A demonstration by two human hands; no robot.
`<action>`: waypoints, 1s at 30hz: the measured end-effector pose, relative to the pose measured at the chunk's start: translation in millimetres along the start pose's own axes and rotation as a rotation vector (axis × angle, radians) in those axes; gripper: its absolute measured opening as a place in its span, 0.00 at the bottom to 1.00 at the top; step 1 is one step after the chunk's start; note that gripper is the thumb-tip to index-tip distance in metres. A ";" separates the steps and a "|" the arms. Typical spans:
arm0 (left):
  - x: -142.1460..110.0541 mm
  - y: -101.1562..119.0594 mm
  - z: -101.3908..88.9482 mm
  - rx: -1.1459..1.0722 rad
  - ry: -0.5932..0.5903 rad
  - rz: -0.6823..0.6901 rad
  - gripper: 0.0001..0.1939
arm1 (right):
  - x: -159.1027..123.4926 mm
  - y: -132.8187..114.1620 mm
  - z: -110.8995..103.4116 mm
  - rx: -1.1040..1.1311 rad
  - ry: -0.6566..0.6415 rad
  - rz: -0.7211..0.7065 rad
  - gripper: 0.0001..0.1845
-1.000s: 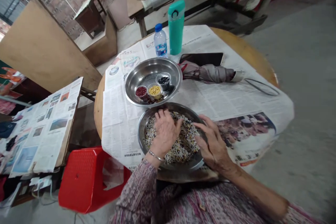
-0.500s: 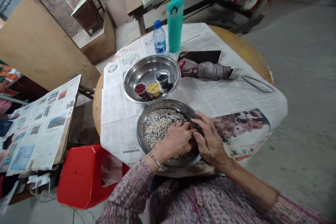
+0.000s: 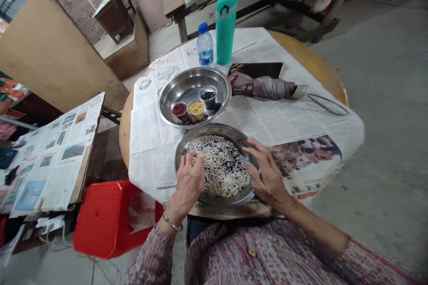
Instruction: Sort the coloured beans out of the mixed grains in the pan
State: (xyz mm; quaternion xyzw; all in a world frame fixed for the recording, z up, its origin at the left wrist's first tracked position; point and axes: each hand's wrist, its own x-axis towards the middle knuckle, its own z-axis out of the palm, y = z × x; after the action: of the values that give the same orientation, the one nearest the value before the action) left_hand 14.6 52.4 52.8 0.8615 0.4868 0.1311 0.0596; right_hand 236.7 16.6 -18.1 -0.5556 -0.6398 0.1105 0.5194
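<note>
A steel pan (image 3: 234, 132) full of mixed light, dark and yellow beans (image 3: 222, 167) sits at the near edge of the round table. My left hand (image 3: 188, 182) lies on the beans at the pan's left side, fingers curled down into them. My right hand (image 3: 264, 173) rests over the pan's right rim, fingers bent around the edge. Behind it stands a second steel pan (image 3: 177, 89) holding three small cups: red beans (image 3: 179, 109), yellow beans (image 3: 196, 107) and black beans (image 3: 208, 95).
Newspaper (image 3: 277, 120) covers the table. A folded grey umbrella (image 3: 267, 89), a dark phone (image 3: 257, 69), a water bottle (image 3: 205, 46) and a teal flask (image 3: 224, 29) lie behind the pans. A red plastic stool (image 3: 107, 218) and a newspaper-covered board (image 3: 50, 156) stand to the left.
My left hand swept from the pan's middle to the right beside my right hand, then back across the beans to the left side. My right hand stayed at the right rim.
</note>
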 end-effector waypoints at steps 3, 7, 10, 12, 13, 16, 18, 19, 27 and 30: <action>0.9 11.5 1.2 -0.035 -0.045 0.027 0.22 | -0.2 -0.1 0.3 0.000 0.002 0.003 0.24; 13.8 32.2 6.0 0.019 -0.166 0.241 0.24 | -1.2 0.3 1.2 -0.006 0.009 0.010 0.23; 29.1 42.6 12.9 0.072 -0.234 0.323 0.20 | -1.8 1.5 1.6 -0.003 0.006 0.007 0.23; 38.5 46.3 18.7 0.070 -0.296 0.359 0.12 | -1.8 2.3 1.8 -0.001 0.005 0.001 0.23; 42.5 47.3 21.5 0.057 -0.320 0.373 0.09 | -1.6 2.7 1.9 -0.001 0.007 -0.003 0.23; 49.5 46.0 26.5 0.025 -0.358 0.364 0.08 | -1.0 3.3 2.2 0.000 0.008 -0.007 0.23; 49.6 39.6 24.9 0.017 -0.353 0.306 0.08 | -0.7 3.2 2.2 0.004 0.008 -0.008 0.23; 48.0 34.4 22.7 0.010 -0.340 0.269 0.08 | -0.6 3.1 2.2 0.007 0.008 -0.009 0.23; 12.4 -8.1 1.7 -0.010 -0.056 -0.092 0.10 | -0.4 2.5 2.6 0.029 0.019 -0.008 0.23; 7.4 -0.6 0.8 0.072 -0.063 -0.176 0.20 | -0.5 3.1 3.0 0.032 0.027 -0.025 0.22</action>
State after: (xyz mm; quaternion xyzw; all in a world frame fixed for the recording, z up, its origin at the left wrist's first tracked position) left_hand 17.9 59.0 53.1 0.8206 0.5631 0.0805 0.0552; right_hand 236.2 18.6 -21.9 -0.5406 -0.6378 0.1069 0.5380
